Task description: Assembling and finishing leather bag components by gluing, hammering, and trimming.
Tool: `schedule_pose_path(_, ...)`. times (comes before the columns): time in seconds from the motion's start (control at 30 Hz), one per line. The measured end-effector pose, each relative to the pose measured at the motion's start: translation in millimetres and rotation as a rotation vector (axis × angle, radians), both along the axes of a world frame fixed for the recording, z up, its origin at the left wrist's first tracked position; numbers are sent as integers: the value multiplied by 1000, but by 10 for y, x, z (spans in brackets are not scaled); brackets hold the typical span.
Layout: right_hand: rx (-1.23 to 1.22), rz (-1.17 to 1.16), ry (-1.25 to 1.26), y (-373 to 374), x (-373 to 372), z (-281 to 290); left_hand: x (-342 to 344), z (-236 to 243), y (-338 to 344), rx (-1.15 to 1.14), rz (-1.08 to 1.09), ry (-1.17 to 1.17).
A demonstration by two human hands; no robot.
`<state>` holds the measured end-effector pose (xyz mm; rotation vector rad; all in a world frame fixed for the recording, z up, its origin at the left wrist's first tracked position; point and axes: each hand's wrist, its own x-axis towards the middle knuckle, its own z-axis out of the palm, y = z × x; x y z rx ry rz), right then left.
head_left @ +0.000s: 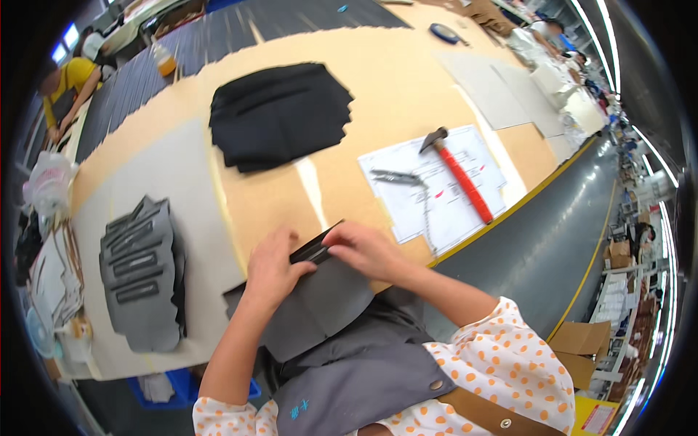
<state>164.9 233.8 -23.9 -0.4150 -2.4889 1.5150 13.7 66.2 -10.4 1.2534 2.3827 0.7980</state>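
A dark grey fabric piece (313, 312) lies over the table's near edge, with a black strip (310, 247) along its upper edge. My left hand (275, 269) pinches the piece at the strip's left part; my right hand (358, 247) grips the strip's right part. Beyond my hands is a stack of black cut fabric (280, 120). At the left lies a stack of grey pieces (142, 276) with slotted strips on top. To the right, a red-handled hammer (465, 185), grey scissor-like tool (396, 176) and chain rest on a paper pattern (385, 211).
The wide worktable (189, 182) has a tape roll (443, 33), bottle (163, 58) and plastic bag (47, 182) on it. People work at the far left (73, 87) and far right (545, 36). A walkway (538, 254) with cartons (582, 341) runs at right. Blue bins (193, 385) sit below.
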Motion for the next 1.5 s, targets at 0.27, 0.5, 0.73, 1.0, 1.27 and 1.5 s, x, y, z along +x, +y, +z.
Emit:
schedule_pose_path(0.27, -81, 37, 33, 18, -249, 64, -389, 95, 97, -178, -121, -465)
schedule_pose_path(0.5, -259, -61, -73, 46, -194, 120, -498, 142, 175, -168, -50, -927)
schedule_pose_path(0.73, -59, -6, -44, -56, -147, 87, -498, 234, 159, -294, -87, -1032)
schedule_pose_path(1.0, -27, -30, 29, -95, -160, 68, -521, 187, 164, -293, -96, -1068)
schedule_pose_path(1.27, 26, -39, 45, -93, -167, 47, -555, 218, 172, -316, -104, -1095)
schedule_pose_path(1.5, 62, -43, 64, -107, -154, 52, -535, 203, 157, -300, -76, -1122)
